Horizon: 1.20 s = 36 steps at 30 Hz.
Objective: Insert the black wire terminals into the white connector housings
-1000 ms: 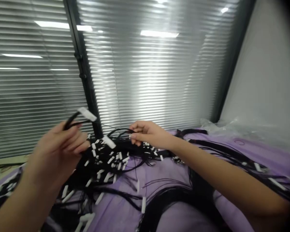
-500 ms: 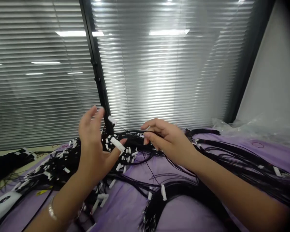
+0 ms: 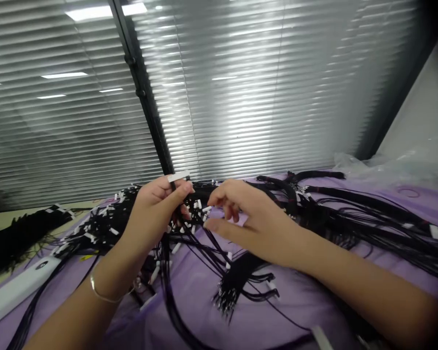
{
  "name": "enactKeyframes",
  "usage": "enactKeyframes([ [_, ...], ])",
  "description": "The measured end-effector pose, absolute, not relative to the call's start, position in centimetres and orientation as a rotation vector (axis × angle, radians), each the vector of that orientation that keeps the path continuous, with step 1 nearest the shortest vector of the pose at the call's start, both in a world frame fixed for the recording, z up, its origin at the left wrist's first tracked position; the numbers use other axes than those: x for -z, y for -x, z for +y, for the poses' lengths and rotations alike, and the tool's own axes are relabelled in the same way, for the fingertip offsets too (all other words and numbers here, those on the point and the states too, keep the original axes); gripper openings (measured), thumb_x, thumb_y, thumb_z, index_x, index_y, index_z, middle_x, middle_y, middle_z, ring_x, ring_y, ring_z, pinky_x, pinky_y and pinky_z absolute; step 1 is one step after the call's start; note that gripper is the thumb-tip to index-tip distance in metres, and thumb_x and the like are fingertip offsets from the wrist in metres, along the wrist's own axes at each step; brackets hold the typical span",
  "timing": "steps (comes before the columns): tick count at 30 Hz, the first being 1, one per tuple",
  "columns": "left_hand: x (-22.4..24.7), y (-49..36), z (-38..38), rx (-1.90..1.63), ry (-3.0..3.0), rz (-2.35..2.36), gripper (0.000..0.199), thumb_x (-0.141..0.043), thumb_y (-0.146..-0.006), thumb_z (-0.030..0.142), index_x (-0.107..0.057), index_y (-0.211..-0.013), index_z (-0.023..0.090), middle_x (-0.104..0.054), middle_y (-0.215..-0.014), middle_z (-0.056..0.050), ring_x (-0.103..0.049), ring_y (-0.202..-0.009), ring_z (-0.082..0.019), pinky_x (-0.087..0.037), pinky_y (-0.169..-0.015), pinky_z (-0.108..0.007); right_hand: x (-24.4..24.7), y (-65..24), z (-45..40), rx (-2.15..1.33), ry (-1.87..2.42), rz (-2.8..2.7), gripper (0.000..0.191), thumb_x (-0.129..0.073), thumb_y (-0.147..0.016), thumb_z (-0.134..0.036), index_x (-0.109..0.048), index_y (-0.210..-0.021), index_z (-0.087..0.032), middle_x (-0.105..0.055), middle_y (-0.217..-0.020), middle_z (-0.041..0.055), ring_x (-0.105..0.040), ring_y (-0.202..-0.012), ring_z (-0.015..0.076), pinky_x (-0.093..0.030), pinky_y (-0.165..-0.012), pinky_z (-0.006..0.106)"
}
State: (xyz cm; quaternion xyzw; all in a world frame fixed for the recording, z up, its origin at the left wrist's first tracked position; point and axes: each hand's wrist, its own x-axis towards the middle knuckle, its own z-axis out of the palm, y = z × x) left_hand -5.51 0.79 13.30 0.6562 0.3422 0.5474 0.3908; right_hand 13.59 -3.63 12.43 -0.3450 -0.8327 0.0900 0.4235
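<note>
My left hand (image 3: 156, 204) is closed on a black cable whose white label (image 3: 178, 176) sticks up above the thumb and fingers. Black strands hang down below that hand. Just to the right, my right hand (image 3: 248, 218) has its thumb and curled fingers apart, with nothing seen between them. Under and between the hands, black cables with small white tags lie on purple cloth (image 3: 197, 301). A thick black bundle with bare metallic ends (image 3: 226, 291) lies below my right hand.
A long white device (image 3: 22, 287) lies at the lower left, near a dark fringed bundle (image 3: 25, 236). More black cables (image 3: 379, 228) stretch across the right side. Clear plastic wrap (image 3: 387, 170) is at the back right, by the window blinds (image 3: 241, 97).
My left hand, open before, has closed on a labelled cable. My right hand's thumb and fingers have spread. The view has shifted, and cables near the front now lie differently.
</note>
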Motion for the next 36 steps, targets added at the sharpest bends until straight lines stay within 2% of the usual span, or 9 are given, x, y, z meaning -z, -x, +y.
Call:
enactKeyframes([
  [4, -13.4, 5.3, 0.5, -1.243, -1.736, 0.763, 0.015, -0.073, -0.074, 0.030, -0.068, -0.069, 0.016, -0.064, -0.052, -0.003, -0.056, -0.038, -0.014, -0.043, -0.035, -0.020, -11.5, -12.5, -3.5, -0.215, 0.876, -2.080, 0.021, -0.062, -0.082, -0.033, -0.055, -0.097, -0.020, -0.054, -0.081, -0.0020, -0.048, -0.065, 0.0094, -0.041, -0.061, 0.024],
  [8, -12.9, 5.0, 0.4, -1.198, -1.688, 0.682, 0.016, -0.069, -0.077, 0.033, -0.071, -0.076, 0.017, -0.066, -0.064, -0.003, -0.061, -0.044, -0.015, -0.051, -0.043, -0.023, -10.5, -12.2, -2.2, -0.015, 0.724, -2.030, 0.008, -0.052, -0.087, -0.016, -0.055, -0.093, -0.020, -0.054, -0.087, 0.0000, -0.051, -0.080, 0.0097, -0.042, -0.074, 0.022],
  [10, -12.6, 4.8, 0.3, -1.163, -1.652, 0.693, 0.020, -0.067, -0.079, 0.036, -0.072, -0.084, 0.018, -0.068, -0.068, -0.004, -0.063, -0.045, -0.016, -0.054, -0.047, -0.026, -10.3, -12.4, -1.8, 0.097, 0.769, -2.034, 0.008, -0.050, -0.088, -0.015, -0.057, -0.088, -0.019, -0.052, -0.091, 0.0023, -0.050, -0.087, 0.0117, -0.042, -0.079, 0.025],
  [13, -12.5, 4.7, 0.2, -1.166, -1.692, 0.712, 0.026, -0.068, -0.078, 0.038, -0.073, -0.093, 0.017, -0.069, -0.072, -0.004, -0.065, -0.046, -0.017, -0.056, -0.048, -0.027, -10.8, -12.8, -1.8, 0.162, 0.890, -2.091, 0.011, -0.050, -0.087, -0.017, -0.058, -0.080, -0.018, -0.047, -0.088, 0.0043, -0.046, -0.084, 0.0150, -0.041, -0.073, 0.028],
  [17, -13.5, 5.6, 0.9, -1.382, -1.788, 0.834, 0.026, -0.062, -0.084, 0.036, -0.072, -0.090, 0.013, -0.072, -0.089, -0.008, -0.065, -0.046, -0.013, -0.053, -0.047, -0.022, -12.5, -14.0, -2.8, 0.060, 0.857, -2.326, 0.009, -0.048, -0.089, -0.015, -0.054, -0.082, -0.017, -0.052, -0.093, 0.0059, -0.047, -0.088, 0.0164, -0.042, -0.079, 0.030],
  [22, -15.9, 9.4, 4.5, -1.850, -1.512, 0.773, 0.026, -0.052, -0.092, 0.029, -0.060, -0.073, 0.013, -0.070, -0.065, -0.003, -0.058, -0.036, -0.011, -0.044, -0.034, -0.020, -15.1, -16.7, -4.5, -0.159, 0.780, -2.561, 0.007, -0.047, -0.092, -0.021, -0.053, -0.089, -0.018, -0.058, -0.086, 0.0008, -0.050, -0.075, 0.0103, -0.041, -0.068, 0.023],
  [27, -18.0, 13.5, 7.6, -2.119, -1.014, 0.693, 0.036, -0.031, -0.101, 0.020, -0.047, -0.069, 0.013, -0.055, -0.048, 0.007, -0.038, -0.031, -0.002, -0.038, -0.038, -0.014, -16.5, -18.7, -5.3, -0.158, 0.738, -2.640, 0.012, -0.052, -0.090, -0.020, -0.059, -0.099, -0.018, -0.062, -0.092, 0.0003, -0.054, -0.080, 0.0070, -0.041, -0.066, 0.017],
  [31, -18.6, 14.5, 8.1, -2.169, -0.902, 0.725, 0.035, -0.030, -0.102, 0.026, -0.042, -0.071, 0.014, -0.051, -0.047, 0.009, -0.034, -0.032, 0.000, -0.037, -0.040, -0.013, -16.2, -19.0, -4.6, -0.005, 0.716, -2.600, 0.019, -0.050, -0.091, -0.018, -0.062, -0.105, -0.016, -0.063, -0.092, 0.0023, -0.055, -0.087, 0.0090, -0.042, -0.078, 0.020],
  [36, -18.2, 15.5, 9.8, -2.126, -1.078, 0.909, 0.033, -0.033, -0.101, 0.022, -0.043, -0.070, 0.015, -0.052, -0.053, 0.008, -0.032, -0.033, -0.002, -0.037, -0.040, -0.017, -16.1, -19.0, -3.9, 0.099, 0.646, -2.377, 0.009, -0.056, -0.087, -0.015, -0.064, -0.090, -0.015, -0.062, -0.083, 0.0022, -0.056, -0.078, 0.0089, -0.046, -0.069, 0.022],
])
